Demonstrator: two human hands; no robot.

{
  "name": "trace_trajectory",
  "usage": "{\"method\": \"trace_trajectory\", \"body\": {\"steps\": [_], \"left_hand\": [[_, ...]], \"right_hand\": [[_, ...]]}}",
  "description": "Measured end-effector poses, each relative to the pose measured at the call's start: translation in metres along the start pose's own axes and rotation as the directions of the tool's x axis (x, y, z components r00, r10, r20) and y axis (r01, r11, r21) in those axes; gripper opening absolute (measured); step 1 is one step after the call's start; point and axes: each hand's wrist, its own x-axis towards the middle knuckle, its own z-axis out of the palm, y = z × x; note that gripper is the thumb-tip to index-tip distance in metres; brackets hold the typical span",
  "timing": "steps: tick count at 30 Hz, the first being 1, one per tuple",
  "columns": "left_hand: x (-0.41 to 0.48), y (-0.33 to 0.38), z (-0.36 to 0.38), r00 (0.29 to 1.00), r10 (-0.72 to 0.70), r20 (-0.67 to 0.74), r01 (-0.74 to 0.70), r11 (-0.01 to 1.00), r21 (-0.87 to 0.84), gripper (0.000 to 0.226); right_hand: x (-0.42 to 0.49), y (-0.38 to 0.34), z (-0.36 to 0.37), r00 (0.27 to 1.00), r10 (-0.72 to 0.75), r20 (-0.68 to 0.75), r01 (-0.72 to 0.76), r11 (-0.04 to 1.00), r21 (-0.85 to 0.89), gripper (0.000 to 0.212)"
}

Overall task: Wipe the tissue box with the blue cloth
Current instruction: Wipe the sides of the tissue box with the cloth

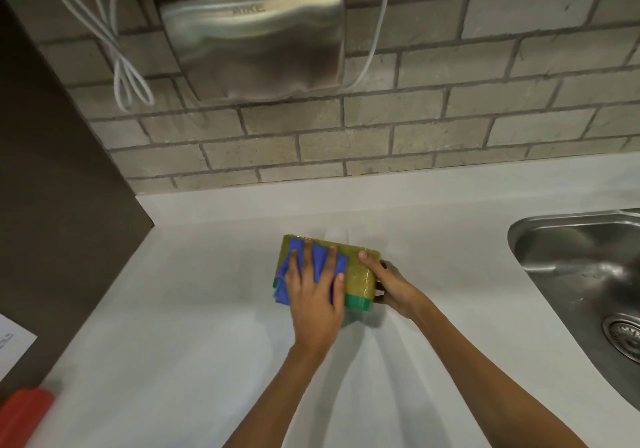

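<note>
A yellow-green tissue box (360, 274) with a green base lies on the white counter (207, 291) near the middle. The blue cloth (320, 260) is spread over the box's left part. My left hand (313, 295) lies flat on the cloth with fingers spread, pressing it onto the box. On the box's right end my right hand (391, 283) grips it, thumb on top and fingers around the side.
A steel sink (575, 260) with a drain sits at the right. A metal hand dryer (256, 32) with white cables hangs on the brick wall above. A dark panel (52, 188) bounds the left. A red object (24, 413) lies at the lower left corner.
</note>
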Motion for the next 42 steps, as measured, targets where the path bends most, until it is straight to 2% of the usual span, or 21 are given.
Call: {"method": "trace_trajectory", "body": {"steps": [3,5,7,9,12,14,17,19,21,23,26,30,33,35,38,42], "left_hand": [[-0.005,0.013,0.011,0.992,0.121,0.036,-0.122,0.992,0.035,0.045],[-0.007,0.021,0.016,0.987,0.155,0.047,-0.157,0.987,0.046,0.046],[-0.008,0.027,0.017,0.993,0.117,0.019,-0.117,0.993,0.029,0.051],[-0.006,0.030,0.015,0.999,-0.032,0.001,0.032,0.994,-0.106,0.058],[0.001,0.030,0.009,0.956,-0.290,0.042,0.290,0.913,-0.288,0.075],[0.004,0.028,0.003,0.909,-0.411,0.072,0.408,0.837,-0.364,0.087],[0.007,0.018,-0.007,0.818,-0.559,0.131,0.537,0.664,-0.520,0.093],[0.009,0.011,-0.012,0.783,-0.600,0.167,0.574,0.590,-0.568,0.091],[0.012,0.007,-0.015,0.763,-0.615,0.201,0.603,0.564,-0.563,0.088],[0.015,0.003,-0.017,0.725,-0.651,0.224,0.647,0.531,-0.547,0.076],[0.013,-0.003,-0.020,0.660,-0.714,0.234,0.691,0.454,-0.563,0.051],[0.008,-0.010,-0.024,0.608,-0.759,0.231,0.725,0.414,-0.551,0.041],[0.010,-0.016,-0.027,0.558,-0.801,0.217,0.756,0.383,-0.531,0.039],[0.007,-0.019,-0.028,0.504,-0.830,0.239,0.781,0.319,-0.537,0.040],[-0.002,-0.023,-0.028,0.462,-0.833,0.305,0.792,0.232,-0.565,0.039],[-0.016,-0.031,-0.035,0.433,-0.807,0.402,0.780,0.112,-0.615,0.022]], "right_hand": [[-0.004,0.003,-0.005,0.999,-0.031,0.036,0.030,0.999,0.012,0.080],[-0.007,0.004,-0.006,0.997,-0.066,0.029,0.065,0.997,0.033,0.084],[-0.006,0.005,-0.004,0.995,-0.095,-0.020,0.096,0.992,0.087,0.085],[-0.005,0.008,0.000,0.991,-0.101,-0.090,0.114,0.982,0.152,0.081],[-0.002,0.009,0.010,0.981,-0.126,-0.148,0.150,0.975,0.166,0.076],[-0.002,0.007,0.018,0.974,-0.151,-0.168,0.183,0.964,0.194,0.064],[-0.002,0.007,0.025,0.963,-0.192,-0.188,0.230,0.951,0.207,0.044],[-0.005,0.012,0.032,0.953,-0.223,-0.207,0.262,0.946,0.188,0.041],[-0.009,0.015,0.038,0.942,-0.248,-0.228,0.286,0.946,0.153,0.047],[-0.013,0.015,0.043,0.932,-0.273,-0.238,0.304,0.948,0.100,0.055],[-0.019,0.019,0.052,0.909,-0.341,-0.241,0.349,0.937,-0.010,0.053],[-0.030,0.037,0.063,0.886,-0.404,-0.228,0.394,0.915,-0.090,0.051],[-0.036,0.050,0.070,0.896,-0.402,-0.190,0.388,0.915,-0.111,0.050],[-0.039,0.058,0.075,0.902,-0.398,-0.164,0.382,0.916,-0.125,0.050],[-0.044,0.065,0.078,0.917,-0.374,-0.141,0.357,0.925,-0.132,0.049],[-0.048,0.069,0.075,0.940,-0.319,-0.120,0.288,0.931,-0.223,0.060]]}}
